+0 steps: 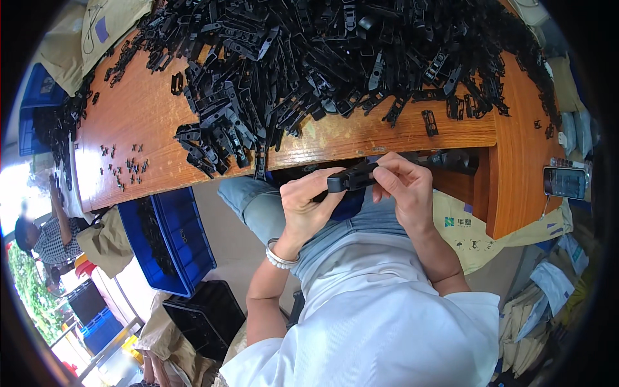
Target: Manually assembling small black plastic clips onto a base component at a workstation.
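Observation:
Over my lap, just below the table edge, my left hand is closed around a long black plastic part, with its blocky end at the left. The thumb and fingers of my right hand pinch the right end of this same part. Whether those fingers also hold a smaller piece is hidden. Beyond both hands, a large heap of similar black plastic parts covers much of the wooden table, some reaching its front edge. Several tiny dark pieces lie scattered on the table's left side.
A blue crate with black parts inside stands at the left, near a black crate. At the right are a phone and a printed sack beneath the table. Another person is at the far left.

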The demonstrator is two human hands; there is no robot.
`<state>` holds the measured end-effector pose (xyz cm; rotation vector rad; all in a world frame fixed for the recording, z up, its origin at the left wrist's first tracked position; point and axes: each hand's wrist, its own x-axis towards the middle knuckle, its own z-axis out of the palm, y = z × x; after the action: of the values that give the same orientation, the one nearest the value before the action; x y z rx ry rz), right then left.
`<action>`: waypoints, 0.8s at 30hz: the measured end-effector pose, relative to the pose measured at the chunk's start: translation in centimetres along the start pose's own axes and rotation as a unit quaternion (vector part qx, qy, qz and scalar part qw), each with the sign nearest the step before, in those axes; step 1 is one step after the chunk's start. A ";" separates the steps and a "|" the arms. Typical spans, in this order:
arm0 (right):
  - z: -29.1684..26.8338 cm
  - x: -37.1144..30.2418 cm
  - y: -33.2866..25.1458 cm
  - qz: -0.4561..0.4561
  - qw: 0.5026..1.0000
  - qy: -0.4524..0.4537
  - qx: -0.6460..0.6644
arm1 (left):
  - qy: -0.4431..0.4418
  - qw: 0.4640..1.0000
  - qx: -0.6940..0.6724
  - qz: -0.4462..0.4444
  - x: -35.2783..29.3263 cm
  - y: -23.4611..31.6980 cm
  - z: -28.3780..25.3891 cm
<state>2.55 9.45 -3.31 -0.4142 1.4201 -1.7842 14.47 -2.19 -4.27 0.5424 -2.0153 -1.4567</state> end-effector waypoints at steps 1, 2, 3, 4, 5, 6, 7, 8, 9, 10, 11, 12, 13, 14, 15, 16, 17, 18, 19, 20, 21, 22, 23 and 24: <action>-0.3 0.1 0.1 0.003 1.000 0.001 0.000 | -0.001 1.000 -0.001 -0.003 0.0 -0.3 0.1; -0.4 0.0 0.0 0.013 1.000 0.002 -0.005 | 0.007 1.000 -0.014 -0.002 -0.1 -0.5 0.1; -0.5 -0.1 -0.1 0.023 1.000 0.002 -0.010 | 0.015 1.000 -0.028 -0.002 -0.1 -0.6 0.1; -0.4 -0.2 -0.2 0.020 1.000 0.001 -0.012 | 0.017 0.999 -0.028 0.001 -0.2 -0.6 0.1; -0.4 -0.1 -0.2 0.013 1.000 0.011 -0.019 | 0.008 1.000 -0.004 0.007 0.0 -0.4 0.2; -0.3 0.0 -0.2 0.005 0.999 0.020 -0.026 | 0.001 1.000 0.020 0.013 0.2 -0.4 0.3; -0.2 0.1 -0.2 0.005 0.999 0.020 -0.027 | 0.001 1.000 0.020 0.012 0.3 -0.4 0.3; -0.1 0.1 0.0 -0.023 0.997 0.033 -0.064 | -0.041 0.998 -0.035 -0.042 0.2 -0.4 0.4; 0.0 0.1 0.1 -0.053 0.992 0.047 -0.102 | -0.081 0.988 -0.088 -0.094 0.2 -0.4 0.4; 0.0 0.1 0.2 -0.053 0.992 0.046 -0.102 | -0.081 0.988 -0.088 -0.094 0.3 -0.4 0.3; -0.1 -0.1 0.2 -0.057 0.986 0.017 -0.157 | -0.076 0.960 -0.183 -0.200 0.3 -0.3 0.2; -0.1 -0.3 0.3 -0.062 0.975 -0.012 -0.212 | -0.070 0.911 -0.274 -0.300 0.5 -0.2 0.1; -0.2 -0.5 0.4 -0.064 0.975 -0.011 -0.212 | -0.065 0.909 -0.263 -0.318 0.9 0.2 0.2; -0.3 -0.4 0.7 -0.077 0.972 -0.017 -0.220 | -0.065 0.910 -0.262 -0.314 0.9 0.1 0.2; -0.4 -0.4 0.9 -0.090 0.969 -0.023 -0.228 | -0.077 0.920 -0.236 -0.302 0.8 0.0 0.1; -0.3 -0.5 1.1 -0.096 0.969 -0.023 -0.228 | -0.088 0.930 -0.210 -0.290 0.7 0.1 0.1; 0.0 -0.7 1.4 -0.069 0.986 0.011 -0.151 | -0.079 0.924 -0.245 -0.281 0.6 0.3 0.1; 0.1 -0.7 1.5 -0.041 0.996 0.045 -0.072 | -0.102 0.944 -0.211 -0.232 0.5 0.4 0.1; 0.1 -0.5 1.5 -0.052 0.996 0.033 -0.062 | -0.099 0.940 -0.216 -0.247 0.6 0.6 0.2; 0.2 -0.6 1.2 -0.057 0.996 0.031 -0.062 | -0.093 0.934 -0.221 -0.263 0.7 1.0 0.2; 0.3 -0.7 0.9 -0.062 0.993 0.010 -0.104 | -0.093 0.936 -0.220 -0.259 0.5 1.0 0.2; 0.4 -0.8 0.7 -0.066 0.987 -0.011 -0.146 | -0.094 0.936 -0.232 -0.248 0.3 0.8 0.1; 0.2 -0.8 0.9 -0.076 0.988 -0.019 -0.131 | -0.095 0.935 -0.245 -0.238 0.3 0.8 0.2; 0.0 -0.6 1.2 -0.080 0.988 -0.019 -0.131 | -0.096 0.936 -0.244 -0.234 0.5 0.9 0.2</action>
<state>3.38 9.82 -4.25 -0.7154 1.6399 -1.7072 13.97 -2.07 -3.39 0.7101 -1.6192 -2.2893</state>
